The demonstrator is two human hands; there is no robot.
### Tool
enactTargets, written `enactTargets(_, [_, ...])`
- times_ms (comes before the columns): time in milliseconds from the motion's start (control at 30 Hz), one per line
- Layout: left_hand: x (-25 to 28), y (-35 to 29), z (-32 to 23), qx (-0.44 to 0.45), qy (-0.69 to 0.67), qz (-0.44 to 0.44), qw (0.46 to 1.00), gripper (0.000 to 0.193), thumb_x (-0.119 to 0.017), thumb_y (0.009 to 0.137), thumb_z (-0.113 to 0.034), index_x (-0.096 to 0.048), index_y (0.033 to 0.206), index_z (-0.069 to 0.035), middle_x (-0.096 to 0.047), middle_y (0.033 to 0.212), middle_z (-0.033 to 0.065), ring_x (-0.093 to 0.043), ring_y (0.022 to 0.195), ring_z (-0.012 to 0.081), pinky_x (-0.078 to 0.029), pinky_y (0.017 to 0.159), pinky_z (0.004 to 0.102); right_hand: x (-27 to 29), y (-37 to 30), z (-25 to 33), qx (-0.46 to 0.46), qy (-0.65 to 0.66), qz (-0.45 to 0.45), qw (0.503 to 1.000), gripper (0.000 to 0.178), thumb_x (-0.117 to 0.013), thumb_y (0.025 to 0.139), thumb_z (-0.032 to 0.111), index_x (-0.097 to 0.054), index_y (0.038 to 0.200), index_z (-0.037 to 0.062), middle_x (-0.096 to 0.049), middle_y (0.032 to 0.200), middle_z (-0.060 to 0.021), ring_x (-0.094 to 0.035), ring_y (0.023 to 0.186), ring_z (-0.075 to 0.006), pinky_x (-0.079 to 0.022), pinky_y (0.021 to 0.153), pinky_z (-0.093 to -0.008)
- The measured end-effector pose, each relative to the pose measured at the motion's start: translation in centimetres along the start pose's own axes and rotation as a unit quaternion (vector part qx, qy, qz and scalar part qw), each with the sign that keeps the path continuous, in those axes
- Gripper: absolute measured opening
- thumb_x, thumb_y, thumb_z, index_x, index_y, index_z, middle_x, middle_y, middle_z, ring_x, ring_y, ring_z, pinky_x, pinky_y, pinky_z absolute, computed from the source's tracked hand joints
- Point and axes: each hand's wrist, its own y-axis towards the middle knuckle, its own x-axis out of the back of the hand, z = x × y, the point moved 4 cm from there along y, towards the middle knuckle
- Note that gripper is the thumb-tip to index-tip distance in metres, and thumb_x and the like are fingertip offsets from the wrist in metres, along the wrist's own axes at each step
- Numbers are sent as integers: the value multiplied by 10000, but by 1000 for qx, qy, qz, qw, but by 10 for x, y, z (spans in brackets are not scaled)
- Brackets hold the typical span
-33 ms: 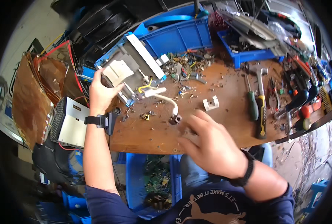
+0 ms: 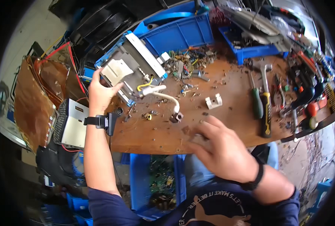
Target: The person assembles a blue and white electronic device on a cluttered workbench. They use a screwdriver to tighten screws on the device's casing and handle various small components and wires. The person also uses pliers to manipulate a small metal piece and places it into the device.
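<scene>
Cream plastic, by its look, makes the small piece [image 2: 116, 71] at the left of the bench [image 2: 137, 141], and the left hand [image 2: 101, 96] has it, nearly closed, with the thumb on the near edge and the fingers round the left side. I would hold it firmly but not squeeze hard. It sits on or just over the gray case [image 2: 139, 62]; I cannot tell if they are joined. The case is at the far left, and its long side, like the white strip [image 2: 146, 54] on it, runs from far left to near right. It would be best flat, so it does not rock. By its near right side, a white cord [image 2: 169, 97] goes right, then bends, so its dark plug [image 2: 176, 118] points near. The cord should be loose, so it does not tug. Right of the plug, the right hand [image 2: 227, 150] hangs half open, with a gap between thumb and fingers; it is blurry, but I see nothing in it. Slow, soft fingers would be best here. Farther right lie a screwdriver [image 2: 257, 103] and a hammer [image 2: 266, 113].
</scene>
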Motion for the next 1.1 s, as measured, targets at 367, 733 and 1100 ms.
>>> enactTargets(367, [-2, 36, 7, 58, -70, 89, 992, 779, -802, 721, -22, -363, 1359, 57, -580, 1232, 168, -631, 1054, 219, -533, 857, 305, 47, -74, -75, -145, 3, 87, 986, 232, -629, 830, 51, -614, 1050, -20, -566, 948, -211, -577, 893, -406, -485, 763, -438])
enactTargets(733, [0, 39, 14, 56, -25, 74, 995, 768, -806, 702, -67, -398, 1344, 48, -609, 1187, 136, -621, 918, 156, -504, 822, 266, 45, -85, -82, -165, -6, 69, 984, 216, -587, 866, 48, -618, 1073, -2, -584, 982, -230, -574, 943, -428, -481, 802, -444])
enactTargets(1100, [0, 43, 11, 73, -12, 77, 994, 768, -816, 706, -83, -399, 1337, 47, -600, 1211, 144, -619, 1016, 182, -496, 893, 294, 35, -103, -97, -147, -11, 98, 984, 183, -561, 863, 33, -650, 1022, 17, -595, 903, -199, -594, 857, -408, -488, 749, -447])
